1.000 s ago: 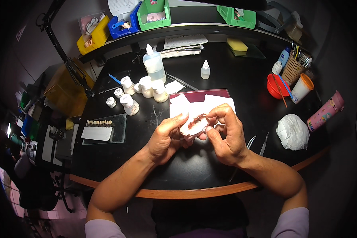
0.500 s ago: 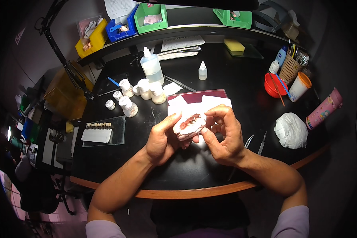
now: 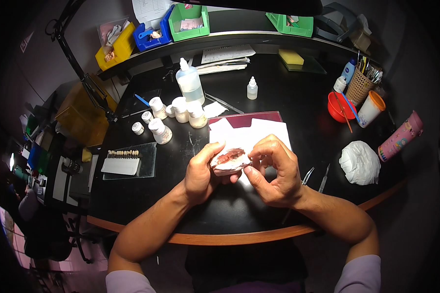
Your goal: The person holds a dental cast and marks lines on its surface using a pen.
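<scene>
White cast (image 3: 228, 163) (pink-red wax), black desk (image 3: 288, 97).

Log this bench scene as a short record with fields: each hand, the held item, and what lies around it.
left hand: grips the white dental cast from its left side
right hand: fingertips pinch the cast's right end
dental cast: white base, pink-red wax with teeth on top, held above the black table
under hands: white paper sheets
left of hands: row of loose teeth on a glass slab
behind: small white jars, clear squeeze bottle
right: crumpled white cloth
</scene>
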Tool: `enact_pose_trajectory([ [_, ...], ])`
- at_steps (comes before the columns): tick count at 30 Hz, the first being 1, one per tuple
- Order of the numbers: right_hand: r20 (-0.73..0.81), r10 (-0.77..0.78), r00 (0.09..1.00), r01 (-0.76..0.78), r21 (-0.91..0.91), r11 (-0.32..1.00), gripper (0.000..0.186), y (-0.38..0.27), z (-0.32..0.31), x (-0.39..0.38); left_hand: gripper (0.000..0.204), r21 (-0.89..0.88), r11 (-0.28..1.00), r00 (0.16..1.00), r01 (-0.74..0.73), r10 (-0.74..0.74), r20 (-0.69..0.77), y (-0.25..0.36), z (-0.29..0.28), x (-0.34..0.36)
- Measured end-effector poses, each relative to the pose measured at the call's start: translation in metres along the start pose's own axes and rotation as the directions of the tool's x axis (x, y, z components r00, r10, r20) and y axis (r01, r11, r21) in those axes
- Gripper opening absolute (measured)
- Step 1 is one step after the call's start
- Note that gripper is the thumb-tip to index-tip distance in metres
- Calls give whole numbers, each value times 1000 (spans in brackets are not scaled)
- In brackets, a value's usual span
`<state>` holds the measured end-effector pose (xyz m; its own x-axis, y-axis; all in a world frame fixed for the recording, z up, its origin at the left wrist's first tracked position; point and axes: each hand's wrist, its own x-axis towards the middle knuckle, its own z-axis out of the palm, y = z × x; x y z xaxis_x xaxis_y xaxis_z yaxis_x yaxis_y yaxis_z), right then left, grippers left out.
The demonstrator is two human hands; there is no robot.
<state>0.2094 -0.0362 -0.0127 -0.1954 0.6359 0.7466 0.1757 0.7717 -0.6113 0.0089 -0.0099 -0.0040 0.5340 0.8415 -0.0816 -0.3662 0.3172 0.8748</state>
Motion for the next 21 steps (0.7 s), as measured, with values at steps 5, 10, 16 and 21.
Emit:
enact_pose_trajectory([
  [5, 40, 2, 999, -3, 15, 1000, 24, 2, -1, 0, 53, 220, 970, 994, -105, 97, 46, 3, 1, -2],
  [10, 47, 29, 998, -30, 19, 999, 25, 1, -2, -1, 54, 315, 937, 987, -153, 128, 99, 8, 4, -4],
  [16, 54, 51, 997, -53, 38, 998, 25, 1, -1, -3, 55, 322, 936, 989, -144, 124, 82, 6, 3, -4],
  [21, 74, 30, 997, -32, 27, 999, 25, 1, -2, -1, 54, 378, 910, 985, -172, 148, 91, 5, -1, -4],
])
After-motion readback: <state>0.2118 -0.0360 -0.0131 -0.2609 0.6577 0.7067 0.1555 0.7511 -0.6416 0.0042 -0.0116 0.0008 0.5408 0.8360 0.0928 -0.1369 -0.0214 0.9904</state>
